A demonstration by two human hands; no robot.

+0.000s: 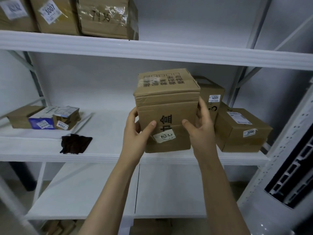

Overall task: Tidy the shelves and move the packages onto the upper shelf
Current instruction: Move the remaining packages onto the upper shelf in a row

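Both hands, left hand (135, 133) and right hand (199, 128), clasp the cardboard box (166, 109) at frame centre, above the middle shelf (108, 150). Raised toward twelve o'clock, it could catch the upper shelf (169, 53) lip and slip.

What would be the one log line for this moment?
left hand + right hand: gripping cardboard box | level: middle shelf | target: upper shelf

Head camera looks forward and slightly down, close to the middle shelf (105, 150).

Dim, soft-focus, edges fisheye-bent
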